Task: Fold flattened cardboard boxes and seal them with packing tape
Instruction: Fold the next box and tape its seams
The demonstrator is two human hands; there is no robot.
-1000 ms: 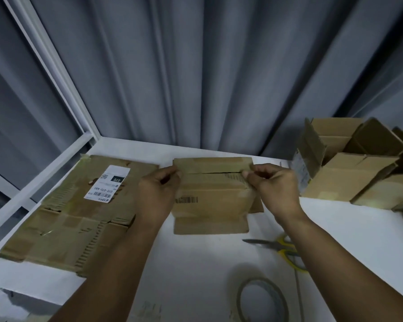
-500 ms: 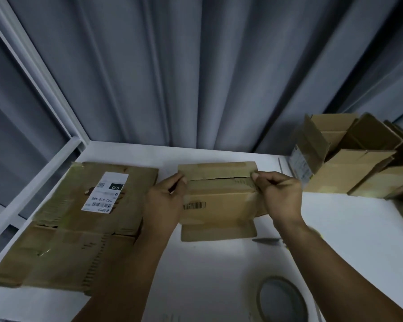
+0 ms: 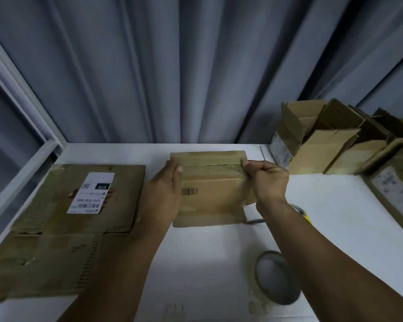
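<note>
Judged light and hollow: thin corrugated board, stiff across the panels but weak along the creases and flaps, so likely to buckle or spring open under a hard squeeze. Dry and matt, probably not slippery. Best taken at the two short ends, near the far corners, thumbs on top and fingers round the sides, much as gripped now. Best not lifted by a loose flap alone.

Small cardboard box [image 3: 212, 189] at twelve o'clock on the white table [image 3: 207, 263], straight ahead, near edge seemingly resting on the tabletop. Clasped at nine o'clock by the left hand [image 3: 165, 194], thumb pressed on the top face beside the seam, fingers hidden behind the end. Pinched at three o'clock by the right hand [image 3: 268, 180], fingers curled tight on the far corner at the seam.

Plain brown, worn, streaked with old tape. Split by a dark seam running nine to three across the far part of the top, narrow flap beyond, wider panel nearer. Printed with a small black barcode toward eight o'clock on the near panel. Fringed by a flap lying flat at six o'clock. Not yet taped shut, by the look of it. Tape roll [image 3: 258, 275] at five o'clock, flattened boxes [image 3: 44, 252] at nine o'clock, opened boxes [image 3: 321, 154] at two o'clock.
</note>
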